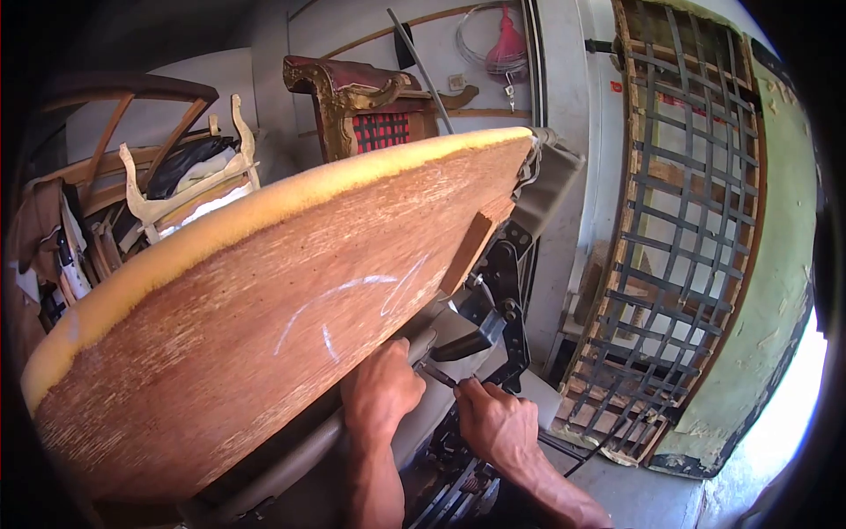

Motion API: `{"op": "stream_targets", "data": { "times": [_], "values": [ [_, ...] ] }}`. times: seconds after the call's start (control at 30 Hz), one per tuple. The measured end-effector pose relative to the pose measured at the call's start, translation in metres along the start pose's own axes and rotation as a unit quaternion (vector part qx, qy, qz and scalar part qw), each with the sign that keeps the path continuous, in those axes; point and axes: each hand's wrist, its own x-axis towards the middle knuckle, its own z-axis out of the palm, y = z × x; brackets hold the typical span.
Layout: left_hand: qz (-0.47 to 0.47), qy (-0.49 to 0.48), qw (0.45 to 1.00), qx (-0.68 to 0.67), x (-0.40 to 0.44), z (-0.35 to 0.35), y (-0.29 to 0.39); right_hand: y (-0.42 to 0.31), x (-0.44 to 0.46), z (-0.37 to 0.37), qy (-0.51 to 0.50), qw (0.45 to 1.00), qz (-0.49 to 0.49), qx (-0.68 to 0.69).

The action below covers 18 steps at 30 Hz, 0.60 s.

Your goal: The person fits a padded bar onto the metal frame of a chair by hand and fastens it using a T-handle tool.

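A large wooden board (238, 344) edged with yellow foam (264, 198) leans across the view, with chalk marks on its face. My left hand (383, 392) is closed at the board's lower edge, against beige upholstery (419, 339); whatever its fingers grip is hidden. Just right of it, my right hand (498, 419) is closed around a slim metal tool (438, 374), whose tip points toward the left hand. The tool's exact kind does not show. Above the right hand are a dark bracket (471, 339) and a black metal hinge mechanism (509, 304).
A webbed seat frame (683, 212) stands upright on the right, beside a pale green padded panel (767, 273). Carved chair parts (308, 79) stand at the back, and wooden frames (189, 194) are piled at the left. A pink bundle (507, 44) hangs on the wall.
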Motion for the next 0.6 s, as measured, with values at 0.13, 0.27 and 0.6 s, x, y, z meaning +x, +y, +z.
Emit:
{"op": "stream_targets", "data": {
  "times": [0.13, 0.27, 0.6],
  "values": [
    [0.01, 0.003, 1.0, 0.008, -0.004, -0.005, 0.003, -0.002, 0.002, 0.012, 0.037, 0.999, -0.022, -0.008],
    [0.018, 0.024, 1.0, -0.004, -0.004, -0.001, -0.001, -0.004, 0.003, 0.013, 0.071, 0.996, -0.056, 0.001],
    [0.012, 0.01, 0.999, -0.029, -0.003, -0.001, 0.0, -0.009, 0.009, 0.04, 0.129, 0.989, -0.06, -0.037]
  ]
}}
